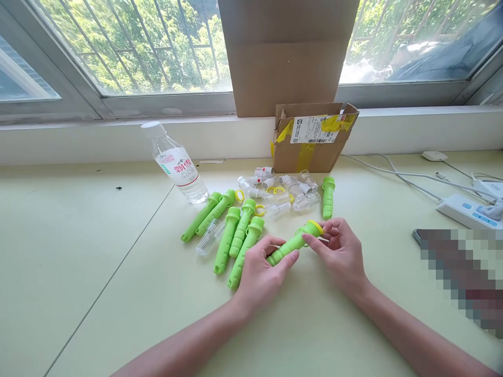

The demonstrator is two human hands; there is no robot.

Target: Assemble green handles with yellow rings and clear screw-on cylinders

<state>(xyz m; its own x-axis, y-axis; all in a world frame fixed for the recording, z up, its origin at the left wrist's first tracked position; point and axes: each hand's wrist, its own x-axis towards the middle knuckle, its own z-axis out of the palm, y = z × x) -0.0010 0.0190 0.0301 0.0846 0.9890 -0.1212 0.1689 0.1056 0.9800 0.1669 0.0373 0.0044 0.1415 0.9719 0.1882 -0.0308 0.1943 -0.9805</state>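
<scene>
Both hands (262, 269) (341, 255) hold a green tube (290, 248) (yellow-ringed).

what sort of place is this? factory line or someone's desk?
Looks more like an improvised indoor workspace, perhaps a home or office, though I can't be sure: a window with bars outside, a power strip, and loose green tubes lying unsorted.

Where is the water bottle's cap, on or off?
On: the white cap sits at the top of the bottle, covering its mouth.
</scene>
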